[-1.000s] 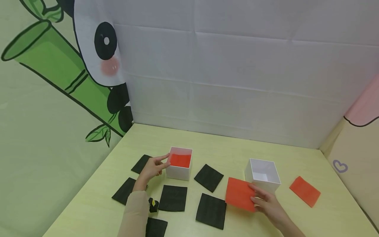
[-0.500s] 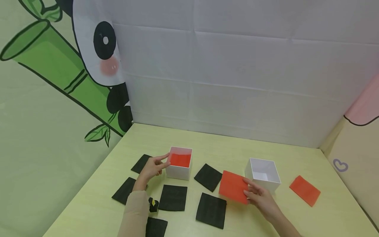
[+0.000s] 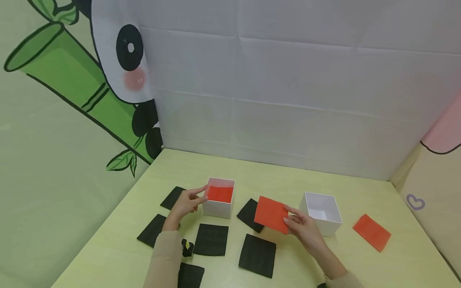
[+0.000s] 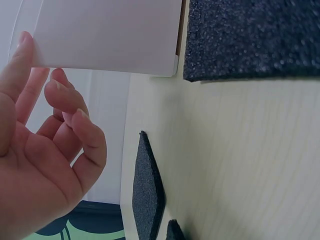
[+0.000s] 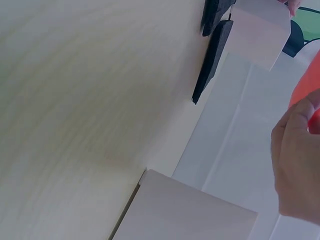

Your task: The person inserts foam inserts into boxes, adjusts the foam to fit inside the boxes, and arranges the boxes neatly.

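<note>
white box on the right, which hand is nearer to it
Right. The right hand holds a red square just left of that white box; the left hand is much farther left, touching the other white box.

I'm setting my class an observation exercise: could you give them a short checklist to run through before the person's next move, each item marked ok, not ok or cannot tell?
1. Held red square secure: ok, the right hand pinches it near one edge.
2. Left white box supported: ok, the left hand touches its left side.
3. Box opening facing up: ok, with red material visible inside.
4. Held red square above that opening, if that is where it goes: not ok, it is off to the right, in front of a black square in the head view.
5. Room left inside: cannot tell, the depth is hidden.
</note>
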A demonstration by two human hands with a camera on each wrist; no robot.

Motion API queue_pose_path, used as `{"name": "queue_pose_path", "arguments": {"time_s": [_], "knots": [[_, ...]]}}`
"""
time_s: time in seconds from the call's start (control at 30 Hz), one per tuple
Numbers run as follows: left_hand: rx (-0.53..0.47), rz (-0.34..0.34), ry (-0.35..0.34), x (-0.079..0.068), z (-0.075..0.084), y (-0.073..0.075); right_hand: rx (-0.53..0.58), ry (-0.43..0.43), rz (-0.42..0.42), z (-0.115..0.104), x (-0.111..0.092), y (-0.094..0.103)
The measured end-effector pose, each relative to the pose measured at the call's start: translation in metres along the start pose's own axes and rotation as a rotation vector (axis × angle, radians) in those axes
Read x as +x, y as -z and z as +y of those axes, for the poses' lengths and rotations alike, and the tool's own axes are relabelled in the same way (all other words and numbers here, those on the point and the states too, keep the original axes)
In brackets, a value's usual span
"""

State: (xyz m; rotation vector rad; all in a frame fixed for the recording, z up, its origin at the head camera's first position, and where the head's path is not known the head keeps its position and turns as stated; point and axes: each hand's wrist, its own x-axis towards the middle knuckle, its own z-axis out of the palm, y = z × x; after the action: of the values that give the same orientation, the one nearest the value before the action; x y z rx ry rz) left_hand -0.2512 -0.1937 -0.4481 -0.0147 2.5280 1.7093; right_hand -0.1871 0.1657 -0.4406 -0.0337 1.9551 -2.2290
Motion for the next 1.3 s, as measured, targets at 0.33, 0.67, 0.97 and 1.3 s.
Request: {"name": "queue_pose_path", "arguments": {"time_s": [0.33,0.67,0.97,1.3], "knots": [[0.002,-0.002,0.009,0.000,0.000,-0.001,-0.014,0.016,-0.013,-0.012,0.019,-0.021],[-0.002,0.011,0.022,0.001,0.002,-0.004,0.025,0.032,-0.084,-0.024,0.035,-0.035],[0.006,0.006,0.014,0.003,0.004,-0.005,0.054,0.070,-0.101,-0.032,0.051,-0.054],[0.011,0.003,-0.015,0.002,0.003,-0.005,0.026,0.205,-0.133,-0.028,0.066,-0.071]]}}
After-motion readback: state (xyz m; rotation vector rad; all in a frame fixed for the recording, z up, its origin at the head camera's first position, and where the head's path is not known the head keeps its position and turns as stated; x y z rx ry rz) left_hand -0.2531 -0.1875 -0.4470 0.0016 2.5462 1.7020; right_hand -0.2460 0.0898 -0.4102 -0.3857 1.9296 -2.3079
